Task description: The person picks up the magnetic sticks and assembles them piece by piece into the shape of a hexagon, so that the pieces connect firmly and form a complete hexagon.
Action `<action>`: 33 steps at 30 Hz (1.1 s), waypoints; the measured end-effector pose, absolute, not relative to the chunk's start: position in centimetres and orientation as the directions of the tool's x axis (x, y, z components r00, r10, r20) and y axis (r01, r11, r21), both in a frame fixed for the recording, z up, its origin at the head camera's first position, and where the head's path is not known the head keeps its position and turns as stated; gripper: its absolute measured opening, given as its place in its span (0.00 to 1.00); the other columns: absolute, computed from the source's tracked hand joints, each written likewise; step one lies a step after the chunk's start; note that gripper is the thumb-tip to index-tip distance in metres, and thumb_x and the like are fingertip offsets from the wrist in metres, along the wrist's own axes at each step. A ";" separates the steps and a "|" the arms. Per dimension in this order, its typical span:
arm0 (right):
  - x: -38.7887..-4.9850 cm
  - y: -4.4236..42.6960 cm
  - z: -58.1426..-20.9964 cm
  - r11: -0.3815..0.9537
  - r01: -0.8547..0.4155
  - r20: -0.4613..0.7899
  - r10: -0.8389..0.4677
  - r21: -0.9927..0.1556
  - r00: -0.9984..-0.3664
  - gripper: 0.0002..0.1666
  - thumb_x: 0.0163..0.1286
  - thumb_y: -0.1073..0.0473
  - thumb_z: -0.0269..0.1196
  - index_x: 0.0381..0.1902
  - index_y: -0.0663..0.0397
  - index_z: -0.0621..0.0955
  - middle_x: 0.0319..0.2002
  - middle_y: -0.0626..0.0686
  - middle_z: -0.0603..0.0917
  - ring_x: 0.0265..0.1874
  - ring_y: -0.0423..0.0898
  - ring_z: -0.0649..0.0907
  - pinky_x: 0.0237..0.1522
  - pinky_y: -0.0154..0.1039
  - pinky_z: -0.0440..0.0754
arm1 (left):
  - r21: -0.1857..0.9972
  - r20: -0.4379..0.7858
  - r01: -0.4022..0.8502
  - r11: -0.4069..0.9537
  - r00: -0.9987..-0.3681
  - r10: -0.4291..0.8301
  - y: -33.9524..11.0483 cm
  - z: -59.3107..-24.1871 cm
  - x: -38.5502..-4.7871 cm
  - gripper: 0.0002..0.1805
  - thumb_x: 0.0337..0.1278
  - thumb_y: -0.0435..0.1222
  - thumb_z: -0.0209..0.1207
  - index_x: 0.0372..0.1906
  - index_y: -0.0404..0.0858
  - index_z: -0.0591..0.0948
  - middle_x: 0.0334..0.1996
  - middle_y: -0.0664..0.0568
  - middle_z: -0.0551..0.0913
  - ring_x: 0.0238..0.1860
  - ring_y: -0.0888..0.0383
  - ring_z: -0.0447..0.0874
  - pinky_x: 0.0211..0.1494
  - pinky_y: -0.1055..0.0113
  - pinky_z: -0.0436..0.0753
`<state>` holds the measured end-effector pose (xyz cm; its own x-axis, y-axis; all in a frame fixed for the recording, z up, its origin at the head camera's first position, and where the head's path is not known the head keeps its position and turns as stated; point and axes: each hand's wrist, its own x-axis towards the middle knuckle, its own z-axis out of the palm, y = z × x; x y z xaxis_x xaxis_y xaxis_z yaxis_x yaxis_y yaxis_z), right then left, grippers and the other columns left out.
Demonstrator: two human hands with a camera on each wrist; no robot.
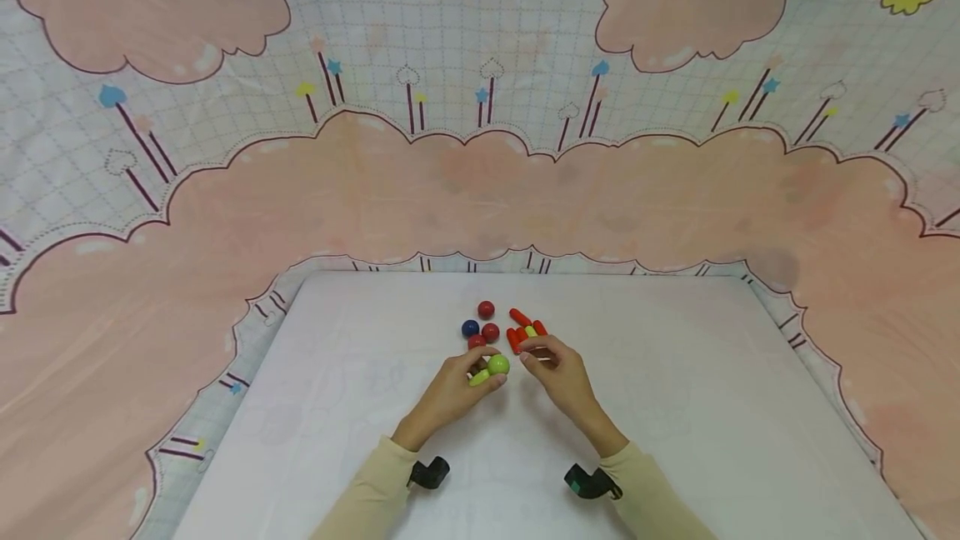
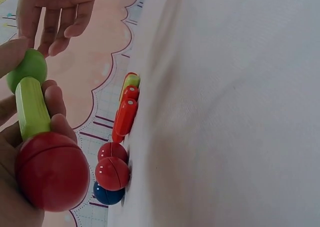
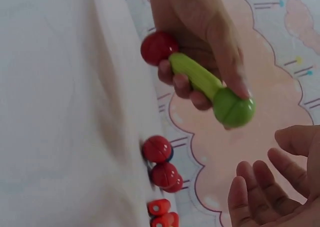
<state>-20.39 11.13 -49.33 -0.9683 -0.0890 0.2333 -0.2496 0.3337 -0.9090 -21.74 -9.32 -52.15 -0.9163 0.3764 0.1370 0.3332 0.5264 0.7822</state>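
Observation:
My left hand (image 1: 450,390) holds a yellow-green ribbed rod (image 3: 195,76) with a ball at each end. The green ball (image 1: 498,364) is on the end towards my right hand, under the left thumb in the left wrist view. At the opposite end sits a red ball (image 2: 52,172), close to the left palm. The fingers curl round this joined piece, which is raised off the table. To its right, my right hand (image 1: 562,377) hovers with loosely bent fingers; in the right wrist view, nothing lies in its grasp and a gap separates it from the green ball.
Beyond the left hand lie loose red balls (image 1: 486,309) and a blue ball (image 1: 470,328). Several red rods (image 1: 520,317) and a yellow-green rod (image 1: 531,331) lie beyond the right hand. The white table (image 1: 360,315) meets a patterned cloth (image 1: 480,198) at its far edge.

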 end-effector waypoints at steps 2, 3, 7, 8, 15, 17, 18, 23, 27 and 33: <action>-21.1 11.7 -50.2 0.340 -0.240 0.228 -0.075 -0.909 -0.971 0.13 0.67 0.64 0.65 0.48 0.63 0.82 0.46 0.60 0.85 0.47 0.55 0.85 0.46 0.27 0.80 | 0.780 0.131 0.329 0.533 -0.918 0.374 -9.5 -52.2 -21.7 0.22 0.60 0.51 0.63 0.57 0.49 0.77 0.36 0.57 0.82 0.37 0.61 0.78 0.38 0.73 0.77; -21.4 12.0 -50.3 0.348 -0.236 0.226 -0.070 -0.907 -0.972 0.13 0.66 0.63 0.66 0.48 0.61 0.82 0.47 0.59 0.85 0.47 0.54 0.85 0.46 0.27 0.80 | 0.779 0.129 0.327 0.535 -0.919 0.373 -9.6 -52.2 -21.7 0.22 0.61 0.51 0.63 0.57 0.49 0.77 0.36 0.58 0.82 0.37 0.62 0.78 0.38 0.73 0.77; -22.1 13.1 -50.4 0.366 -0.208 0.203 -0.050 -0.907 -0.978 0.13 0.66 0.62 0.67 0.48 0.59 0.82 0.49 0.56 0.84 0.48 0.53 0.84 0.46 0.28 0.79 | 0.777 0.132 0.328 0.537 -0.920 0.370 -10.1 -52.2 -21.7 0.21 0.61 0.50 0.63 0.56 0.48 0.78 0.36 0.57 0.82 0.36 0.62 0.77 0.37 0.73 0.76; -22.3 13.3 -50.4 0.366 -0.200 0.197 -0.045 -0.909 -0.979 0.13 0.65 0.63 0.67 0.48 0.59 0.82 0.49 0.57 0.84 0.48 0.53 0.84 0.47 0.28 0.79 | 0.778 0.135 0.330 0.535 -0.919 0.371 -10.2 -52.2 -21.7 0.21 0.61 0.50 0.64 0.56 0.48 0.78 0.36 0.57 0.82 0.35 0.62 0.78 0.37 0.73 0.76; -23.6 14.8 -50.8 0.449 -0.148 0.157 -0.017 -0.881 -0.987 0.16 0.66 0.62 0.66 0.51 0.58 0.81 0.51 0.57 0.84 0.49 0.52 0.83 0.48 0.34 0.80 | 0.772 0.126 0.327 0.546 -0.920 0.372 -10.9 -52.5 -21.5 0.22 0.62 0.50 0.63 0.58 0.48 0.77 0.38 0.56 0.83 0.37 0.62 0.77 0.38 0.72 0.77; -24.1 15.2 -51.2 0.474 -0.139 0.154 -0.007 -0.870 -0.988 0.16 0.66 0.61 0.67 0.51 0.57 0.81 0.50 0.56 0.84 0.48 0.52 0.83 0.49 0.38 0.81 | 0.769 0.124 0.328 0.548 -0.919 0.375 -11.1 -52.6 -21.5 0.22 0.62 0.50 0.63 0.58 0.48 0.77 0.38 0.56 0.83 0.37 0.62 0.77 0.38 0.72 0.77; -24.3 15.3 -51.3 0.488 -0.135 0.152 -0.004 -0.862 -0.988 0.16 0.66 0.61 0.67 0.51 0.56 0.81 0.50 0.56 0.84 0.48 0.51 0.83 0.49 0.40 0.81 | 0.767 0.123 0.329 0.551 -0.918 0.376 -11.1 -52.7 -21.5 0.22 0.62 0.50 0.62 0.58 0.47 0.77 0.39 0.56 0.83 0.37 0.61 0.77 0.38 0.72 0.77; -25.2 15.7 -52.2 0.535 -0.120 0.141 -0.002 -0.836 -0.990 0.16 0.65 0.61 0.67 0.50 0.57 0.81 0.49 0.57 0.84 0.46 0.52 0.83 0.46 0.42 0.82 | 0.768 0.119 0.326 0.551 -0.918 0.378 -11.4 -52.9 -21.6 0.22 0.62 0.48 0.63 0.58 0.47 0.77 0.38 0.56 0.83 0.37 0.61 0.77 0.38 0.72 0.77; -25.7 15.8 -52.9 0.573 -0.086 0.109 0.006 -0.815 -0.994 0.16 0.62 0.60 0.68 0.48 0.57 0.82 0.45 0.58 0.84 0.40 0.50 0.82 0.37 0.36 0.80 | 0.769 0.111 0.320 0.554 -0.919 0.378 -11.5 -52.9 -21.4 0.22 0.62 0.48 0.63 0.58 0.47 0.77 0.38 0.56 0.82 0.38 0.61 0.77 0.39 0.72 0.77; -26.4 15.3 -54.0 0.583 -0.016 0.040 0.027 -0.812 -0.999 0.16 0.60 0.60 0.70 0.45 0.57 0.83 0.38 0.55 0.82 0.34 0.46 0.79 0.31 0.33 0.75 | 0.766 0.112 0.321 0.556 -0.920 0.376 -11.6 -53.0 -21.3 0.22 0.62 0.48 0.63 0.58 0.46 0.77 0.38 0.56 0.82 0.37 0.61 0.77 0.39 0.72 0.77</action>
